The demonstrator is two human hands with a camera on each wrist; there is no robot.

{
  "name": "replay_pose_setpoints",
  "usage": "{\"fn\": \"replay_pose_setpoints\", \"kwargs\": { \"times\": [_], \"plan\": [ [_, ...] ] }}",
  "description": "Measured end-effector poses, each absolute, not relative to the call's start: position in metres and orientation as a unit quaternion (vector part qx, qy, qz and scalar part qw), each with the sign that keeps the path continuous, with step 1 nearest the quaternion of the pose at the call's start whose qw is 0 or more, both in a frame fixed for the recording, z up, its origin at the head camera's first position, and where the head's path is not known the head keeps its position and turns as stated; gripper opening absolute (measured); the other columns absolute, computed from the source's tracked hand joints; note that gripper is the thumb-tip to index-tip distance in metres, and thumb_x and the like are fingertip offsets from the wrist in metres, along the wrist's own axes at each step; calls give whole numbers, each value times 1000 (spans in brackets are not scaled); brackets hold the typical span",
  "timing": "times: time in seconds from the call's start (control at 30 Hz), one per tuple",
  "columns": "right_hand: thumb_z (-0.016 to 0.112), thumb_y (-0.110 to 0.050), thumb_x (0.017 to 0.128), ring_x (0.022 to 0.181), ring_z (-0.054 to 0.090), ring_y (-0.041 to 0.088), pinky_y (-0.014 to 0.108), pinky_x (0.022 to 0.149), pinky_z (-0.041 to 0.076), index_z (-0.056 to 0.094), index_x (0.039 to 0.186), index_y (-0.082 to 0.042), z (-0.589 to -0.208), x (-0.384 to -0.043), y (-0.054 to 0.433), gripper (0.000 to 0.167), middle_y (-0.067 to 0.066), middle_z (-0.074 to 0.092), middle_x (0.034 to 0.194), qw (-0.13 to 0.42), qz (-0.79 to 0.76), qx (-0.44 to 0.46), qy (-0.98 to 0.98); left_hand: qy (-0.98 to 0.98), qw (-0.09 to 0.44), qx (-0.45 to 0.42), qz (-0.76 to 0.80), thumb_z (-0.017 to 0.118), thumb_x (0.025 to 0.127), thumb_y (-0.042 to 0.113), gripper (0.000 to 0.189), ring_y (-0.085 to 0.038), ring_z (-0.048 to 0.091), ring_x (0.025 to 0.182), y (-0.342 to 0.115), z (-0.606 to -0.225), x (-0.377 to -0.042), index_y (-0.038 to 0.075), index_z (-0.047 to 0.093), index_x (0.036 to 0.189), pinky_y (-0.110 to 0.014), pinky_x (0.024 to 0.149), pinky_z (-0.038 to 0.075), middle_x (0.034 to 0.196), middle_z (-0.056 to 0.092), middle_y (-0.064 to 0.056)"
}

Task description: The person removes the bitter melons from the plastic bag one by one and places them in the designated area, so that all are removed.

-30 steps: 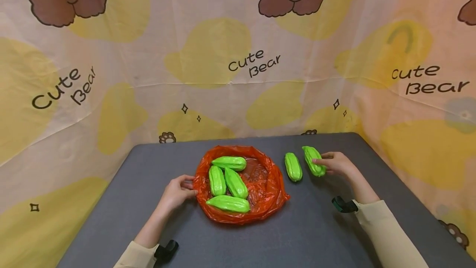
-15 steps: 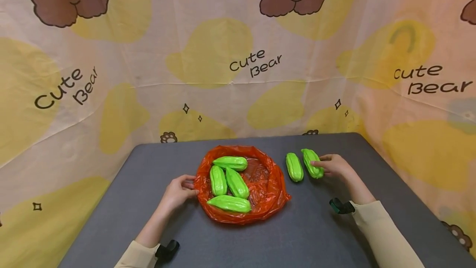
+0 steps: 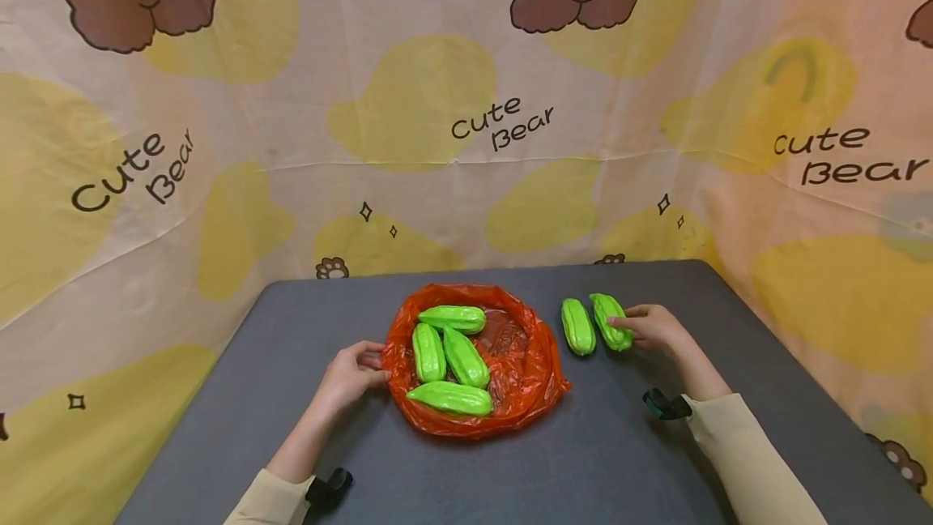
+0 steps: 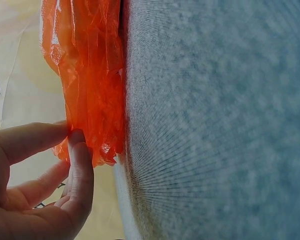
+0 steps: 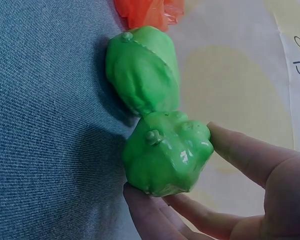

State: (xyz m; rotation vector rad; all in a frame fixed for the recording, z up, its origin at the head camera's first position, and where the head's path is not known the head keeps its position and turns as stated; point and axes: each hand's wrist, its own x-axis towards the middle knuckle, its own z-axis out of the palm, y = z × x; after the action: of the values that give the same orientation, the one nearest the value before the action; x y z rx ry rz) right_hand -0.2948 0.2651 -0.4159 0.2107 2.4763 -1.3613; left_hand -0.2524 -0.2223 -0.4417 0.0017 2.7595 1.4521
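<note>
Pinched gourd (image 5: 167, 156), now nearer its neighbour (image 5: 144, 70): glossy, bright green, ridged

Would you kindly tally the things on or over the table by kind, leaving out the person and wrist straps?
Red plastic bag: 1
Green vegetable-like items: 6 (4 in the bag, 1 beside it, 1 held)
Total: 7

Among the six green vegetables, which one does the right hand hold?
The rightmost vegetable, outside the red bag: the right hand grips it. Its left neighbour lies on the table, unheld; the other four are in the bag.
</note>
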Motion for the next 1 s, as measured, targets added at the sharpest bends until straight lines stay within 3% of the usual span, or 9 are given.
{"fn": "replay_pose_setpoints", "kwargs": {
  "times": [1.0],
  "plan": [
    [59, -34, 92, 127, 39, 50, 49, 98, 45, 27, 141, 15, -426, -300, 263, 76, 37, 27, 144, 158, -473, 88, 863, 883, 9, 3, 469, 74, 76, 7, 44, -16, 64, 75, -224, -444, -253, 0, 61, 117, -30, 66, 54, 92, 67, -12]
  ]
}}
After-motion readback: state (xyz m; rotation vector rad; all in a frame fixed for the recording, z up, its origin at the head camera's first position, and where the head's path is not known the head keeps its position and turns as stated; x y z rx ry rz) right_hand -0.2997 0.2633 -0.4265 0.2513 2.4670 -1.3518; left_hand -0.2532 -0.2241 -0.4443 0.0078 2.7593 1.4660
